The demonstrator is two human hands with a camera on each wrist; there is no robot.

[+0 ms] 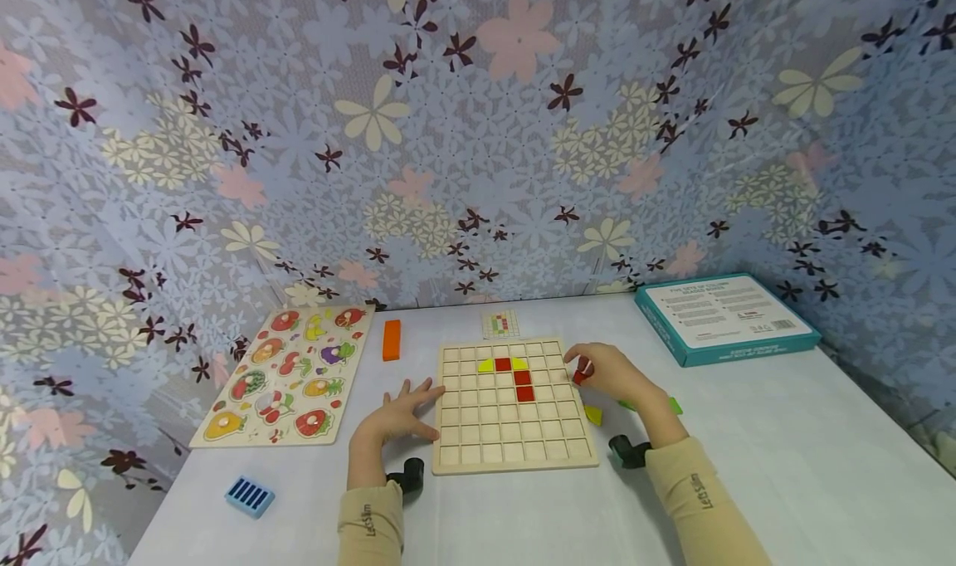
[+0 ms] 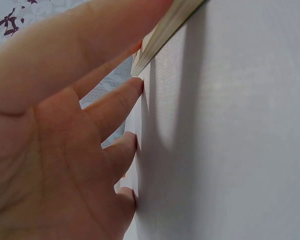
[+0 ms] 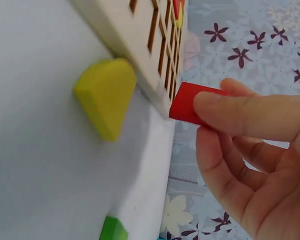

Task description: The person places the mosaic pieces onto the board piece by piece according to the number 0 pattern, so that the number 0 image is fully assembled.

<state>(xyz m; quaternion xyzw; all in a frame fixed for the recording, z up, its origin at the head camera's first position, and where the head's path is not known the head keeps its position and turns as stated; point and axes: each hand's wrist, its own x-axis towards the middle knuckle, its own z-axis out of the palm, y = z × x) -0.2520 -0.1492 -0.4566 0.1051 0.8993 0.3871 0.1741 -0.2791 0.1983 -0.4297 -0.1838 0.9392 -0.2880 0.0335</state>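
Note:
A square wooden grid board (image 1: 515,433) lies on the table. Set in its upper cells are red square blocks (image 1: 525,393) and two yellow quarter-round blocks (image 1: 486,366). My left hand (image 1: 396,417) rests at the board's left edge with fingers spread. Between thumb and fingers, my right hand (image 1: 608,368) pinches a red block (image 3: 187,102) beside the board's right edge. Below that hand, a yellow quarter-round block (image 3: 107,95) lies against the board's side. Green blocks (image 3: 113,230) lie farther right, partly behind the right wrist in the head view.
A small pattern card (image 1: 500,324) lies beyond the board, an orange block (image 1: 392,340) to its left. The fruit puzzle board (image 1: 299,375) and a blue slotted piece (image 1: 250,496) are at left; a teal box (image 1: 728,317) stands at back right.

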